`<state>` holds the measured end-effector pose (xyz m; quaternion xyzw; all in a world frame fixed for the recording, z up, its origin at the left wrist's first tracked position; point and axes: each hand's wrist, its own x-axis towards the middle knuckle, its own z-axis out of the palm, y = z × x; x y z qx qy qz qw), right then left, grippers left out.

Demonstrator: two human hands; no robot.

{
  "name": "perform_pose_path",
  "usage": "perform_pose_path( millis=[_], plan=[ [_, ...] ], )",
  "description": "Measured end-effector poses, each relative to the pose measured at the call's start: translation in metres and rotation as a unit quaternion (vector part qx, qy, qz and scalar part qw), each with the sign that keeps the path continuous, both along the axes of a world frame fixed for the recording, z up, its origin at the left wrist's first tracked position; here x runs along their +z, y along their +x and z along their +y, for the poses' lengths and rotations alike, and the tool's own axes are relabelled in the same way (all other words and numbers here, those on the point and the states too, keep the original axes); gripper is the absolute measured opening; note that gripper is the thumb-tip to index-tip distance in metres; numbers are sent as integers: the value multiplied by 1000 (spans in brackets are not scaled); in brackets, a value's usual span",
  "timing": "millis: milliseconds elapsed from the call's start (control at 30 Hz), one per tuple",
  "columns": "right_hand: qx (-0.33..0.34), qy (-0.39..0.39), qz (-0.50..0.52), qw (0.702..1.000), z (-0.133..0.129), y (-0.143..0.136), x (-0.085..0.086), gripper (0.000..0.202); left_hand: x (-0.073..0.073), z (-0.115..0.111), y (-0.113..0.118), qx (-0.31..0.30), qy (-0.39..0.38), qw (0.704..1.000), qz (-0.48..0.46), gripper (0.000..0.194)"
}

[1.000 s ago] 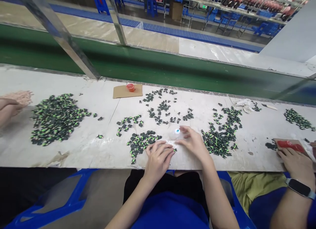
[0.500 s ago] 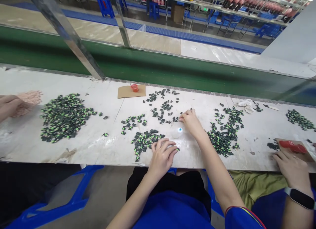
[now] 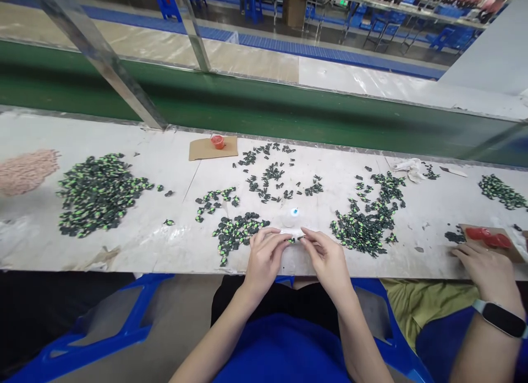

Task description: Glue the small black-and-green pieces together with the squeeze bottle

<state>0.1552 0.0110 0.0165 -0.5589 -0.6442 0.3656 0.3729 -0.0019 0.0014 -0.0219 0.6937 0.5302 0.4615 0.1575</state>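
My left hand pinches a small black-and-green part between thumb and fingers, just above the table's near edge. Facing it, my right hand is closed on a small black piece, mostly covered by the fingertips. The two pieces meet or nearly meet; I cannot tell which. Behind the hands stands a white object with a blue tip. A pile of black-and-green parts lies by my left hand, another pile to the right of my right hand. Farther back are loose small black pieces.
A red cup sits on cardboard at the back. Leftward lie a big black-and-green heap and pink pieces. A co-worker's hand rests at right beside red containers. A green strip runs behind the table.
My right hand has come back from the loose black pieces to meet my left hand, bringing a small piece. The co-worker's hand at far left has left the view.
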Motion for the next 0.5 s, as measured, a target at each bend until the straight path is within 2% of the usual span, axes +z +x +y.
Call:
perform_pose_path(
  millis=[133, 500],
  plan=[
    [-48, -62, 92, 993, -3, -6, -2, 18, 2, -1, 3, 10, -14, 1000, 14, 19],
    [-44, -109, 188, 975, -6, -7, -6, 15, 11, -5, 5, -4, -10, 1000, 18, 20]
  ],
)
